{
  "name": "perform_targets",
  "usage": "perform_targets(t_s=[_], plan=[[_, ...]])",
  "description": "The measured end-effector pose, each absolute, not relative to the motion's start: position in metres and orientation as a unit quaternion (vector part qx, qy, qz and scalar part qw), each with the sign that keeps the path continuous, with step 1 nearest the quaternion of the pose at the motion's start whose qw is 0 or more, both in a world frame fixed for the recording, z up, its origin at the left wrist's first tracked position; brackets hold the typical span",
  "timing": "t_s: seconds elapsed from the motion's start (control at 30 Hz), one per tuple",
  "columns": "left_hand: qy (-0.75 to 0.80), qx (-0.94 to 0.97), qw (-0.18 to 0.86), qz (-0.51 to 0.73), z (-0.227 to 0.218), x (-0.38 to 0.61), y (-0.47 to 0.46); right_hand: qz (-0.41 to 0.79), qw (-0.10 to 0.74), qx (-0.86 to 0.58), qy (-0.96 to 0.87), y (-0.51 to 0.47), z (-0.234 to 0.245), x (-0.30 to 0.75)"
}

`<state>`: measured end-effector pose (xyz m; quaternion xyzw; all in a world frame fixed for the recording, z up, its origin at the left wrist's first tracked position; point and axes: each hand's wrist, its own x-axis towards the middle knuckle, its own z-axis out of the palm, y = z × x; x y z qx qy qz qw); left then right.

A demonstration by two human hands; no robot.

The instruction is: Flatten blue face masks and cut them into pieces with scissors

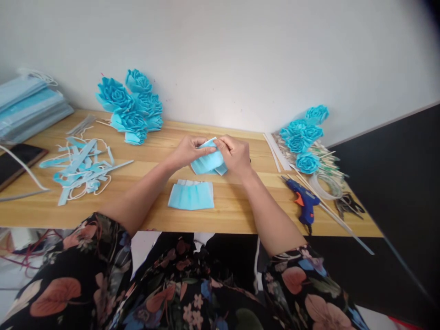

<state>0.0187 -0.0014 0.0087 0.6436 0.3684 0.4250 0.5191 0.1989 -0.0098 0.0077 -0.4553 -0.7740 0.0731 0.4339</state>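
Between both hands, over the middle of the table, is a light blue piece of face mask fabric (pixel 209 161). My left hand (pixel 191 150) pinches its upper left part, thumb laid across the front. At the upper right edge my right hand (pixel 234 152) grips it with bent fingers. The piece looks folded at the top, and its lower edge hangs close to the wood; whether it touches cannot be seen. Just nearer to me lies a small stack of cut blue mask pieces (pixel 191 195), with white edges showing behind.
On the wooden table (pixel 154 220), mask scraps (pixel 82 165) lie left, near packed face masks (pixel 30 103) and a phone (pixel 17 162). Blue fabric roses (pixel 132 107) stand behind; more roses (pixel 302 133) are right. A glue gun (pixel 302 199), sticks (pixel 335 213) and pliers (pixel 349 205) lie near the right edge.
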Motion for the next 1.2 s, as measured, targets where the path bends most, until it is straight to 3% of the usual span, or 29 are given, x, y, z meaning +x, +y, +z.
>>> perform_targets(t_s=[0.3,0.5,0.77,1.2], plan=[[0.409,0.616,0.515,0.434,-0.005,0.012,0.013,-0.003,0.485,-0.523,-0.701,0.002,0.015,0.224],[0.389,0.531,0.571,0.491,-0.017,0.011,0.024,-0.033,0.522,-0.540,-0.659,0.008,0.012,0.232],[0.357,0.401,0.690,0.485,-0.016,0.019,0.019,-0.020,0.523,-0.543,-0.657,0.007,0.011,0.228],[0.315,0.380,0.706,0.508,-0.012,0.024,0.017,-0.022,0.531,-0.540,-0.653,0.011,0.006,0.230]])
